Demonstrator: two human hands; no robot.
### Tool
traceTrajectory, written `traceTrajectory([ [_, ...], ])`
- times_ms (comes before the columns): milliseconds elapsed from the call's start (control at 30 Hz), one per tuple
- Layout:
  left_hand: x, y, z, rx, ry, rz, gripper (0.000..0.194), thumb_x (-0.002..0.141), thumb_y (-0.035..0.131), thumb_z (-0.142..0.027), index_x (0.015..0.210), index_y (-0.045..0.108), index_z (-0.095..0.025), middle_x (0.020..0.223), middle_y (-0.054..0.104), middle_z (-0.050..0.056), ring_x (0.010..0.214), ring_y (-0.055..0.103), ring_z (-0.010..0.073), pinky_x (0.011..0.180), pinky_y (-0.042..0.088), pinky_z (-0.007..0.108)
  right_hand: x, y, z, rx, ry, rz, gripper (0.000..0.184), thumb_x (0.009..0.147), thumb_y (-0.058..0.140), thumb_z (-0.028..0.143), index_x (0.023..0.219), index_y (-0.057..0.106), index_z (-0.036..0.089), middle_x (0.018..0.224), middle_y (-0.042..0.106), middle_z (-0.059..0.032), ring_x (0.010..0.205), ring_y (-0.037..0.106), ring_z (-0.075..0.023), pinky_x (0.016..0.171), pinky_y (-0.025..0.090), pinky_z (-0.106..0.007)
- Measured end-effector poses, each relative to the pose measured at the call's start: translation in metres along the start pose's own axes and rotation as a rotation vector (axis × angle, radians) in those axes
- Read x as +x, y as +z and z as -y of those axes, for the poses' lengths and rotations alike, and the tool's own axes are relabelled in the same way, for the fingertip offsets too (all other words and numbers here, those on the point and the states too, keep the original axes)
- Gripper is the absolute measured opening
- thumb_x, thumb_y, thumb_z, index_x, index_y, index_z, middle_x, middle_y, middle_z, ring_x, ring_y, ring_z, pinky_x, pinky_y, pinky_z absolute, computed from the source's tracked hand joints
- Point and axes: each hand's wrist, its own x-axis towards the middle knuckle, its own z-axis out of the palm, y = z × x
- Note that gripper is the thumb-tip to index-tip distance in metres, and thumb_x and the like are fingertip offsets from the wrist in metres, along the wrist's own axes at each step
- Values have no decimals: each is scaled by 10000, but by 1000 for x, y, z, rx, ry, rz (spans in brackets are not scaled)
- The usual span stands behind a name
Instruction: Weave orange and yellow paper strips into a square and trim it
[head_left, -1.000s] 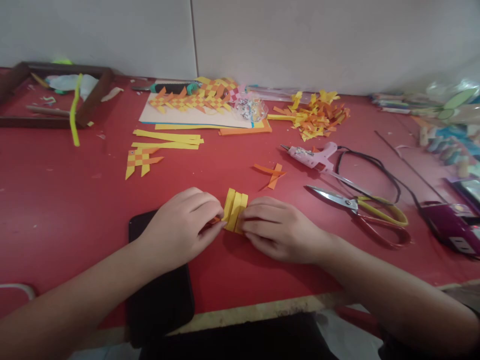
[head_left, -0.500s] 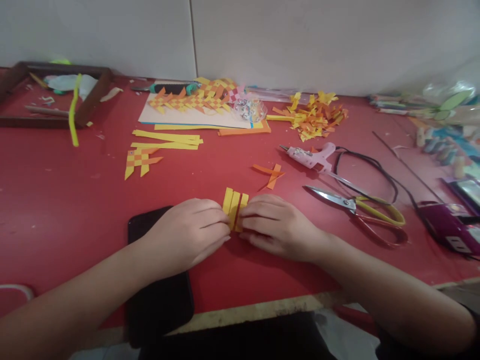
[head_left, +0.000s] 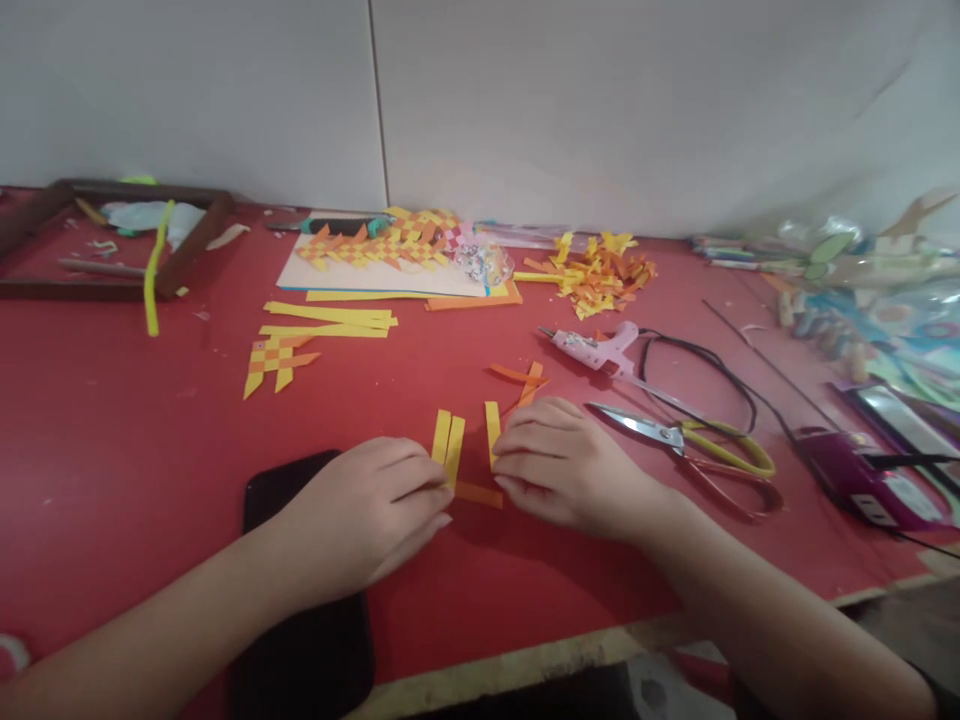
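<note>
My left hand (head_left: 394, 500) is closed on two yellow paper strips (head_left: 451, 440) that stick up side by side past its fingertips. An orange paper strip (head_left: 480, 495) runs from under those fingertips to the right. My right hand (head_left: 559, 465) pinches a single yellow paper strip (head_left: 492, 430), held a little apart from the other two. Just behind the right hand lie two crossed orange paper strips (head_left: 531, 375). Under my left forearm rests a black phone-like slab (head_left: 330, 630), partly covered.
A pink glue gun (head_left: 600, 352) and scissors (head_left: 675, 435) lie on the right, near a purple device (head_left: 870, 470). Behind are a woven paper fish (head_left: 274, 360), yellow strips (head_left: 330, 318), a pile of paper scraps (head_left: 604, 275) and a brown frame (head_left: 82, 290).
My right hand has moved away from the left with one yellow strip, opening a gap between the strips. The orange strip now shows below. The camera view has shifted.
</note>
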Motion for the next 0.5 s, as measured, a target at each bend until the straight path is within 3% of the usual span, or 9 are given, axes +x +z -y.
traceTrajectory([
  [100, -2, 1, 0, -13, -3, 17, 200, 958, 537, -242, 976, 704, -134, 957, 715, 96, 826, 655, 250, 723, 578, 413, -7, -23, -25, 43, 79, -33, 121, 890, 581, 149, 915, 684, 207, 896, 743, -29, 875, 669, -173, 878, 520, -372],
  [167, -3, 2, 0, -22, 12, 28, 216, 959, 539, -271, 985, 696, -124, 962, 715, 102, 819, 657, 254, 702, 582, 408, -18, -44, -53, -116, 278, -147, 156, 886, 568, 156, 965, 685, 223, 944, 746, -49, 940, 677, -209, 877, 527, -384],
  [200, -3, 2, 1, -23, 20, 29, 227, 963, 535, -279, 991, 693, -119, 956, 717, 103, 814, 659, 254, 695, 584, 404, -24, -54, -68, -241, 424, -120, 209, 880, 558, 152, 1032, 681, 226, 1023, 739, -71, 1004, 670, -239, 877, 526, -399],
  [233, -4, 3, 1, -23, 27, 25, 237, 967, 528, -286, 994, 691, -116, 949, 720, 103, 809, 663, 253, 693, 585, 403, -31, -64, -84, -333, 525, 8, 299, 878, 519, 128, 1126, 657, 223, 1140, 714, -96, 1095, 643, -267, 924, 504, -433],
  [267, -4, 3, 1, -21, 31, 19, 247, 972, 522, -293, 997, 691, -114, 944, 724, 102, 809, 666, 253, 699, 587, 405, -38, -72, -99, -355, 560, 59, 370, 852, 475, 69, 1152, 651, 197, 1171, 703, -128, 1123, 632, -294, 946, 482, -467],
  [367, -5, 3, 2, -19, 42, 2, 266, 980, 510, -310, 1001, 691, -115, 936, 737, 95, 812, 679, 253, 718, 591, 415, -50, -84, -131, -327, 574, 208, 444, 824, 444, 26, 1181, 662, 174, 1181, 709, -147, 1110, 643, -291, 941, 482, -435],
  [500, -4, 0, 1, -15, 47, 1, 262, 984, 504, -295, 999, 691, -112, 923, 748, 86, 816, 690, 254, 729, 595, 419, -47, -87, -144, -300, 561, 303, 414, 758, 477, 13, 1065, 713, 161, 1060, 743, -139, 980, 680, -250, 846, 515, -355],
])
